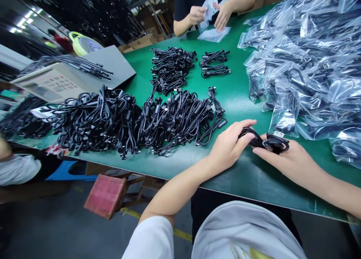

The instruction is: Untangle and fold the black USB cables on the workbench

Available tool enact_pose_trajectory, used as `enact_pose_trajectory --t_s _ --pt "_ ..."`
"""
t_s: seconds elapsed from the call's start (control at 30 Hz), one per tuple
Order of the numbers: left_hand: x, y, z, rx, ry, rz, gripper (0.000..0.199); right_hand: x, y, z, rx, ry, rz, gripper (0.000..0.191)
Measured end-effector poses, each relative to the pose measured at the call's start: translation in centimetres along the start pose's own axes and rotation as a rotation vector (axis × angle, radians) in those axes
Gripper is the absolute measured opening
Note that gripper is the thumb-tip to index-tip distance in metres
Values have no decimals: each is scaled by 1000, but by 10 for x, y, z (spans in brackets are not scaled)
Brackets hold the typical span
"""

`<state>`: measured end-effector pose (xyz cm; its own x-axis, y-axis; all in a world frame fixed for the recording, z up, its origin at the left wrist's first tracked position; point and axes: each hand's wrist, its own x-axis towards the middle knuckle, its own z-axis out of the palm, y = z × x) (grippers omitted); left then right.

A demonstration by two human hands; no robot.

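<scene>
Just above the near edge of the green table [172,168], my left hand [229,144] pinches one end of a coiled black cable [273,143]. My right hand [286,157] is wrapped round the other end of that bundle, where a metal plug shows on top. To the left of my hands lies a heap of bundled black cables [180,118], its loose bundles nearest my left wrist. Beyond my right hand, clear bags with black cables inside [307,70] are piled on the right side.
Another cable heap [96,119] lies further left, beside a grey machine [56,82] with cables on top. Smaller stacks [170,69] stand mid-table. Across the table, a person's hands [210,16] hold a clear bag. A red stool [105,195] is below the near edge.
</scene>
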<state>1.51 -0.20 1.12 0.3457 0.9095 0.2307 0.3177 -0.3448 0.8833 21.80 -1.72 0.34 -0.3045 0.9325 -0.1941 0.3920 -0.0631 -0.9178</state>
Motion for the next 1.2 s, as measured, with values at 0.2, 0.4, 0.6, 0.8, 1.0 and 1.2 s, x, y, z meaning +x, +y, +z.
enact_pose_trajectory --t_s 0.2,0.4,0.6,0.8,1.0,1.2 --pt "2 -1 -5 48 -36 33 43 3 -6 -3 -60 -83 -35 43" --pt "-2 3 -8 34 -22 -17 47 -3 -4 -5 -48 -220 68 53" --pt "-1 4 -10 -247 -144 -195 64 -5 -4 -4 93 -196 59 54" --pt "2 0 -6 -323 -127 -319 60 -5 -4 -3 167 -212 123 54" --pt "3 1 -7 -343 -154 -345 65 -1 -10 -7 481 -424 207 43" --pt "3 2 -1 -405 -118 -292 58 3 -12 -12 778 -490 362 36"
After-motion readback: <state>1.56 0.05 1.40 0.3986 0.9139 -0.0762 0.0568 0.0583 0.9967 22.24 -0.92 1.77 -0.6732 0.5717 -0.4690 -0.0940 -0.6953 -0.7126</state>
